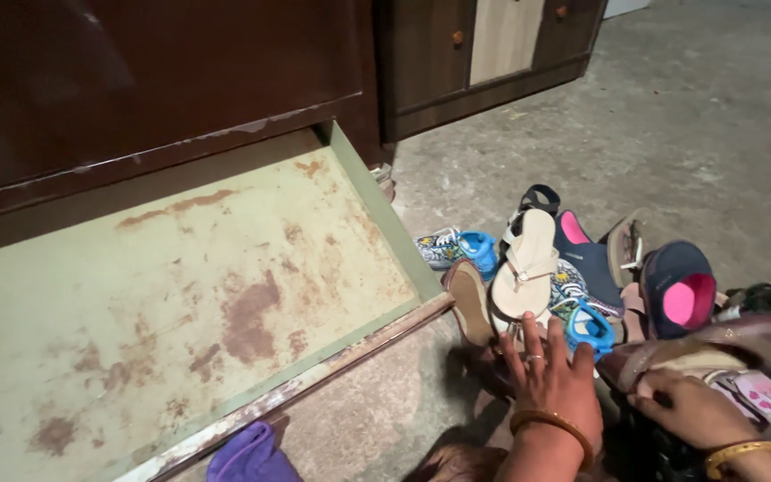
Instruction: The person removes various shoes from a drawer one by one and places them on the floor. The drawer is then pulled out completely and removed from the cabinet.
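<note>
A pile of footwear lies on the concrete floor in front of me. My left hand (551,375), with a ring and a gold bangle, has its fingers spread flat. Its fingertips touch a beige thong sandal (524,263) and a small blue patterned shoe (589,326). My right hand (689,406), also bangled, curls its fingers over a brown sandal (725,344) at the right of the pile. A navy shoe with a pink lining (680,286) sits just beyond it. Pink-patterned footwear lies at the far right edge, partly hidden.
A large pulled-out drawer (314,379) with a pale green, rust-stained bottom fills the left. Dark brown cupboard fronts stand behind it, and a second cabinet (484,54) stands further back. A purple cloth (247,457) lies at the drawer's front rim. Grey concrete floor (671,116) stretches to the right.
</note>
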